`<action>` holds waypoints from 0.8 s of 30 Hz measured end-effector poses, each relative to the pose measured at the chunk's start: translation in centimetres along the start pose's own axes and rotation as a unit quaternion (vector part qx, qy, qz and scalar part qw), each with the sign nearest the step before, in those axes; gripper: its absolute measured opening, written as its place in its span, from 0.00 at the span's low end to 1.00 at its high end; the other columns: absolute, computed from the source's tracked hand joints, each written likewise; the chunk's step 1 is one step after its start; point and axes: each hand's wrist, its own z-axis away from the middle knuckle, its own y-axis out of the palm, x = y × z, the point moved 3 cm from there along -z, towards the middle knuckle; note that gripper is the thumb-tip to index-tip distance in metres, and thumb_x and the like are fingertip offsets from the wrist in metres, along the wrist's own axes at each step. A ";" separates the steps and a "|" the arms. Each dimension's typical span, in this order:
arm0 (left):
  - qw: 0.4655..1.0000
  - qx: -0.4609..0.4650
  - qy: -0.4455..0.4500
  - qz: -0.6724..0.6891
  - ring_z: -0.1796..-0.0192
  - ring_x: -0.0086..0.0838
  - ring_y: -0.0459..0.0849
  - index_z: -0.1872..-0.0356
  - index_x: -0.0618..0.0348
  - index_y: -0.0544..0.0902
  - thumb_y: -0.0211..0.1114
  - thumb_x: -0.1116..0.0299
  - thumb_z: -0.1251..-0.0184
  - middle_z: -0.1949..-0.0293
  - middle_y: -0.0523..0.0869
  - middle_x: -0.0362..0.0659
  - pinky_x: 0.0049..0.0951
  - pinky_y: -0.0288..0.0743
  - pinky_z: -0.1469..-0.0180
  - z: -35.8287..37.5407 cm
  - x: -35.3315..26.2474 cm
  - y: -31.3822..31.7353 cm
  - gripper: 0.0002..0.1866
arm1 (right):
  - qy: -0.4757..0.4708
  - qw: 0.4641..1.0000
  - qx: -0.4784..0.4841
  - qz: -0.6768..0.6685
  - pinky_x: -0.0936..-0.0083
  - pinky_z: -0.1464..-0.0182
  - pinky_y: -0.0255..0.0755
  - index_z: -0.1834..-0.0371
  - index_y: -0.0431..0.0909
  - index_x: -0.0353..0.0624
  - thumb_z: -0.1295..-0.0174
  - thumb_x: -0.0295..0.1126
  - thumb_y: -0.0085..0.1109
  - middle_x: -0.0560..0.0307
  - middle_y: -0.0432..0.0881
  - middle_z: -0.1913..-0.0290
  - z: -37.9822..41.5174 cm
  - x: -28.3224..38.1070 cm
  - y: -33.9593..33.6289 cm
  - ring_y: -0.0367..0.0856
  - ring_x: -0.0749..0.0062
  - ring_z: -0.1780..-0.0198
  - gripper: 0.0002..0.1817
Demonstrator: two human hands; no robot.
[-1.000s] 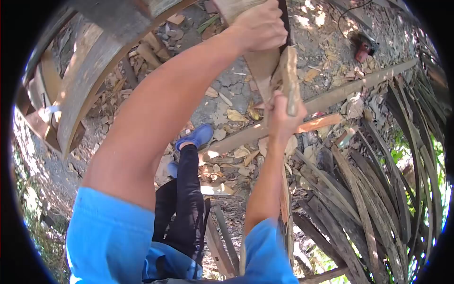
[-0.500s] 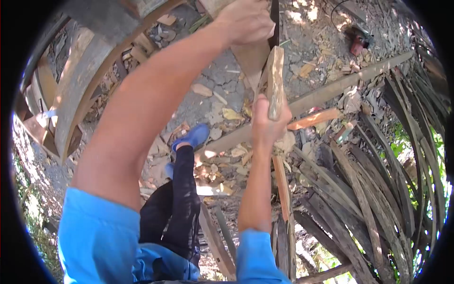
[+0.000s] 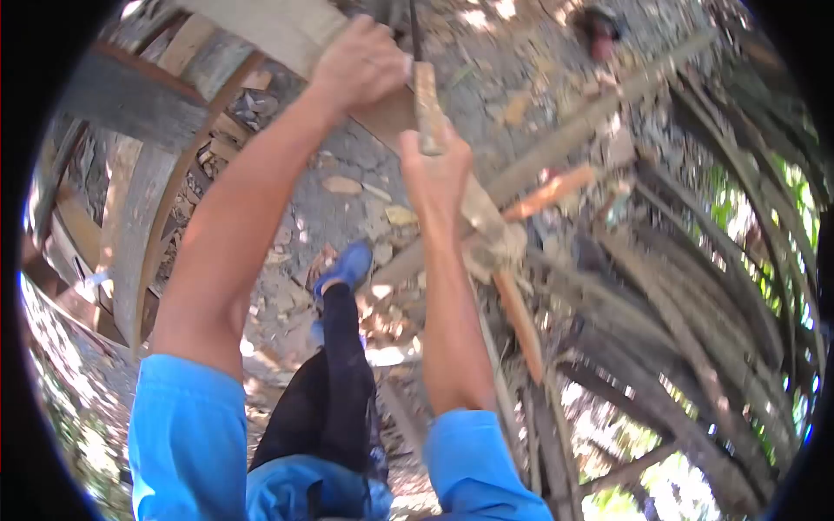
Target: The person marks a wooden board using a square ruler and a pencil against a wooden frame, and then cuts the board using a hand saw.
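Note:
My right hand (image 3: 437,163) is closed round the wooden handle (image 3: 426,104) of a tool, whose thin dark blade (image 3: 414,33) points away toward the top edge. To its left, my left hand (image 3: 363,68) has curled fingers on the edge of a long pale board (image 3: 287,33). The board runs slantwise from the upper left, passing beneath both hands. Its lower end (image 3: 488,217) shows beyond my right wrist.
A curved wooden frame (image 3: 148,217) stands at the left. Long weathered slats (image 3: 686,321) are heaped at the right. A long beam (image 3: 573,130) crosses the ground, near an orange-brown wood piece (image 3: 549,193). A blurred reddish object (image 3: 599,39) lies at the top right.
Both hands have shifted left in the view, with the tool still in my right hand. The board now lies at a flatter slant, and more of it shows. The whole view has also shifted.

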 end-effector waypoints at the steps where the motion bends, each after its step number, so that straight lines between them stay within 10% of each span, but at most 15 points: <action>1: 0.999 -0.021 0.023 0.035 0.65 0.32 0.79 0.80 0.47 0.82 0.60 0.62 0.38 0.77 0.83 0.36 0.39 0.67 0.56 -0.1 -1.6 0.0 0.11 | 0.018 0.999 0.006 0.029 0.65 0.64 0.73 0.51 0.79 0.35 0.41 0.28 0.62 0.41 0.79 0.71 3.2 0.9 -1.6 0.74 0.57 0.72 0.15; 4: 0.998 0.054 -0.036 0.017 0.63 0.32 0.79 0.79 0.50 0.82 0.61 0.61 0.35 0.75 0.83 0.40 0.36 0.66 0.55 -1.4 -2.1 -0.1 0.13 | 0.045 0.989 0.032 0.140 0.68 0.61 0.79 0.26 0.67 0.37 0.43 0.28 0.63 0.41 0.86 0.63 17.5 5.2 -9.4 0.86 0.56 0.68 0.38; 9: 0.985 0.150 -0.080 0.001 0.62 0.31 0.80 0.78 0.54 0.83 0.62 0.61 0.31 0.74 0.83 0.41 0.35 0.68 0.53 -1.8 -1.8 -0.9 0.15 | 0.206 0.968 0.042 0.134 0.70 0.53 0.81 0.34 0.75 0.29 0.42 0.25 0.64 0.43 0.88 0.58 22.5 11.8 -13.0 0.87 0.64 0.62 0.30; 14: 0.986 0.143 -0.079 -0.004 0.61 0.31 0.81 0.78 0.53 0.82 0.62 0.61 0.31 0.74 0.82 0.41 0.35 0.67 0.53 -2.2 -2.1 -0.6 0.14 | 0.079 0.996 -0.027 -0.011 0.68 0.51 0.81 0.33 0.75 0.30 0.43 0.25 0.64 0.40 0.87 0.53 -1.4 0.8 -3.3 0.88 0.59 0.55 0.31; 21: 0.982 0.167 -0.085 0.011 0.61 0.31 0.79 0.78 0.52 0.81 0.62 0.61 0.31 0.74 0.81 0.40 0.34 0.67 0.53 -2.5 -2.0 -0.7 0.14 | 0.167 0.979 0.051 0.109 0.66 0.49 0.81 0.33 0.74 0.29 0.44 0.24 0.61 0.30 0.84 0.48 20.5 17.3 -14.7 0.88 0.52 0.47 0.31; 24: 0.984 0.158 -0.085 -0.004 0.62 0.31 0.78 0.80 0.53 0.82 0.60 0.61 0.32 0.76 0.81 0.40 0.34 0.67 0.53 -2.4 -2.1 -1.3 0.15 | 0.131 0.982 0.064 0.118 0.65 0.56 0.79 0.32 0.73 0.33 0.44 0.26 0.60 0.36 0.84 0.56 17.8 8.1 -11.1 0.87 0.53 0.58 0.32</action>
